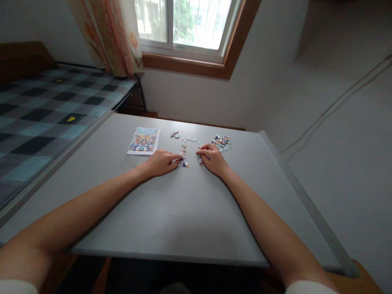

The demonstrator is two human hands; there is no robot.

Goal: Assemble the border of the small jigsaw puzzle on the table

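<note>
A partly joined jigsaw frame [187, 143] lies on the grey table [171, 212], shaped like an upside-down U. My left hand [161, 163] rests with curled fingers on the table, fingertips pinched at the lower end of the frame's left strip [183, 159]. My right hand [213, 159] lies curled against the frame's right strip [200, 154], fingertips touching its pieces. A heap of loose puzzle pieces [222, 142] sits just beyond my right hand. A small separate cluster of pieces [174, 134] lies left of the frame.
A colourful picture card [144, 141] lies flat to the left of the puzzle. A bed with a checked blue cover [45, 110] borders the table's left side. A window [183, 24] and curtain [107, 36] are behind; white wall on the right.
</note>
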